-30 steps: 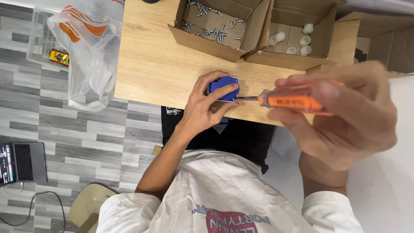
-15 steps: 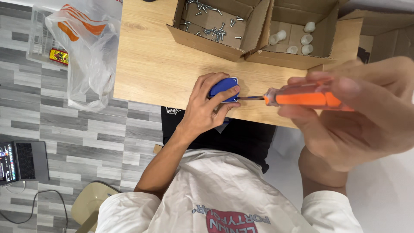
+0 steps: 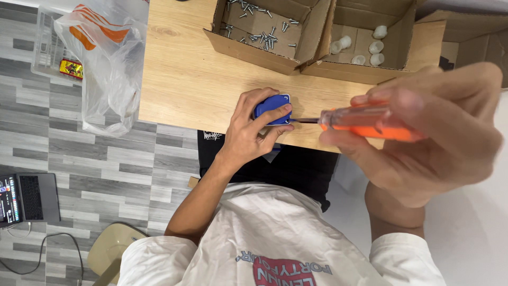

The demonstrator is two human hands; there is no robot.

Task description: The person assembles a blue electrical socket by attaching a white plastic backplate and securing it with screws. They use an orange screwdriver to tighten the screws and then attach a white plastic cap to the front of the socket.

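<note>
Near the desk's front edge, centre of view, left hand (image 3: 253, 132) is clenched round a small blue plastic part (image 3: 273, 108), fingers wrapped over top & side, pressing it flat on the wood desk (image 3: 185, 79). Right hand (image 3: 423, 137), big & close to cam, is grasping an orange-handled screwdriver (image 3: 365, 121); shaft runs left, roughly level, w/ tip meeting the blue part's right edge just by the left thumb. Exact contact pt too small to tell. Far side of desk: open cardboard box (image 3: 264, 50) w/ loose screws (image 3: 259, 32) scattered inside; right beside it, touching, a 2nd cardboard box (image 3: 360, 69) holding several small white caps (image 3: 370, 47). Left of desk, a clear plastic bag w/ orange print (image 3: 106, 58) hangs off the desk's edge over the grey plank floor (image 3: 63, 153). Far left, low: a laptop (image 3: 26, 198) on the floor w/ a cable; a tan stool seat (image 3: 114, 251) nearer. Person wears a white tee w/ red print.
</note>
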